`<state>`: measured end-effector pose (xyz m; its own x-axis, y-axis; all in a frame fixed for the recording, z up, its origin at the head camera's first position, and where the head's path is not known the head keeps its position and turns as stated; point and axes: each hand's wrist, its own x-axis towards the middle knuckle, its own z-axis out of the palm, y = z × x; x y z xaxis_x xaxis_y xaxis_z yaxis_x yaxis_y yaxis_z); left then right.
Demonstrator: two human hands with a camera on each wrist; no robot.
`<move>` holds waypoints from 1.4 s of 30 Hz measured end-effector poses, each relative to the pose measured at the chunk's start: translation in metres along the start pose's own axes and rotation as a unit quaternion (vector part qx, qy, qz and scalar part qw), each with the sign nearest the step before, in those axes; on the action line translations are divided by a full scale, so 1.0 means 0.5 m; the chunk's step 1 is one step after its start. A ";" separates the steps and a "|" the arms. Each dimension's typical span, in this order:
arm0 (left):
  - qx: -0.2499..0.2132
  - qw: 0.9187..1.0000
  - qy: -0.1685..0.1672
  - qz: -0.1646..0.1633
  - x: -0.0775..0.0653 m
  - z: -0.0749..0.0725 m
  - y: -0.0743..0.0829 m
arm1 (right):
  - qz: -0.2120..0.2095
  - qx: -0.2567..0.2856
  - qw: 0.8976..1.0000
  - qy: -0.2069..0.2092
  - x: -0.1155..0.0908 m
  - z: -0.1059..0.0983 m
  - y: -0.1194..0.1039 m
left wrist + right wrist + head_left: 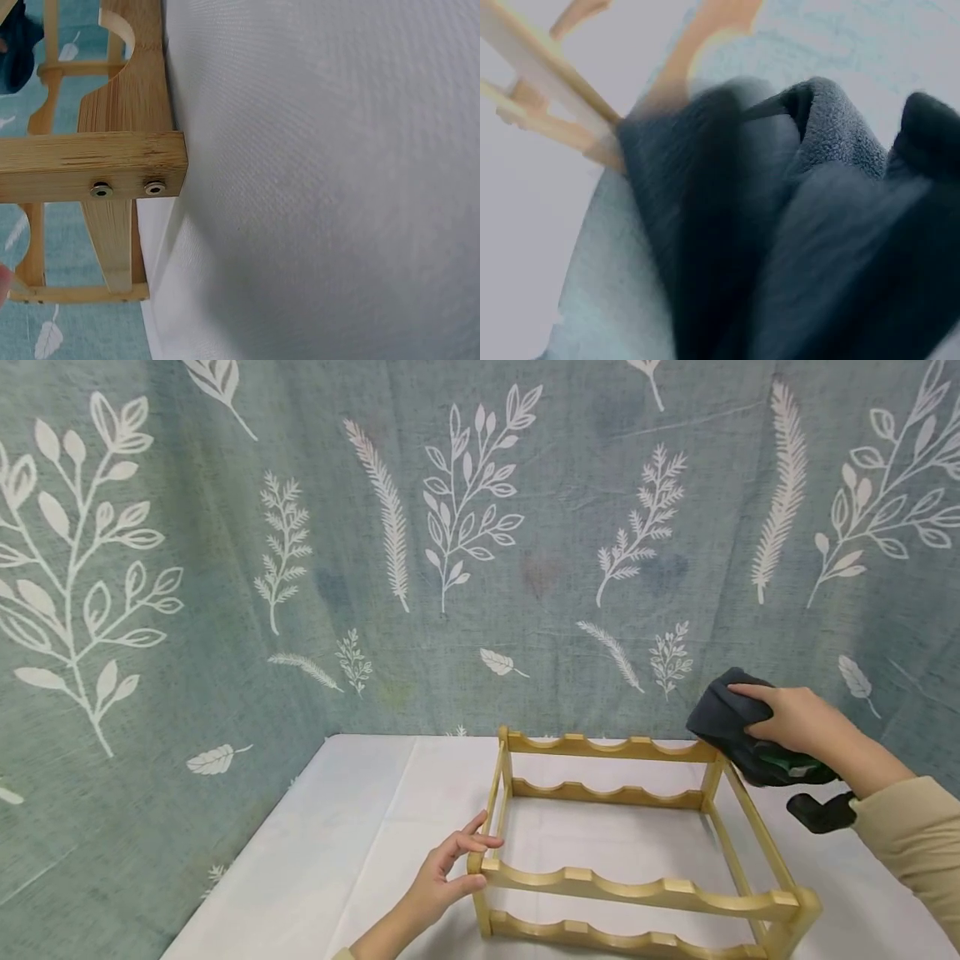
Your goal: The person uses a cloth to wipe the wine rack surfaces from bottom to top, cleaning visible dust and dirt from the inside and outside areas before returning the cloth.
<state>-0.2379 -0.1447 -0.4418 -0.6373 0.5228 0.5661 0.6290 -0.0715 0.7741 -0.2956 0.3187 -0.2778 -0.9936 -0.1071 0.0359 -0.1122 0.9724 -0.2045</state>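
Note:
A wooden wine rack (637,889) with scalloped rails stands on the white-covered table. My left hand (442,872) grips its near left corner post, thumb on the front side and fingers around the outer side and top. In the left wrist view the rack's corner post (90,165) shows two screws, with only a fingertip at the left edge. A dark blue-grey cloth (716,714) is bunched in my right hand (795,718) and touches the rack's far right top corner. The cloth (727,225) fills much of the right wrist view, blurred, and hides the right fingers there.
The white table cover (360,835) extends left of the rack. Behind it hangs a grey-green curtain (315,577) with white leaf prints. A dark strap and device (821,810) are at the right wrist.

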 end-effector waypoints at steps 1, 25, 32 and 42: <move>0.003 1.000 0.000 0.003 0.000 0.000 0.001 | 0.002 -0.007 1.000 0.005 -0.003 -0.004 0.006; 0.020 1.000 0.000 0.022 0.001 -0.013 -0.013 | -0.098 0.075 0.991 -0.045 -0.031 0.094 0.049; 0.019 1.000 0.002 0.013 0.008 -0.025 -0.023 | -0.079 0.059 0.994 -0.036 -0.026 0.099 0.045; 0.005 1.000 0.011 0.012 0.016 -0.019 -0.022 | -0.057 0.034 0.997 -0.026 -0.026 0.104 0.040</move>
<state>-0.2538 -0.1478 -0.4431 -0.6318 0.5020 0.5906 0.6488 -0.0745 0.7573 -0.2857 0.3289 -0.3331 -0.9735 -0.2282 0.0125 -0.2232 0.9372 -0.2680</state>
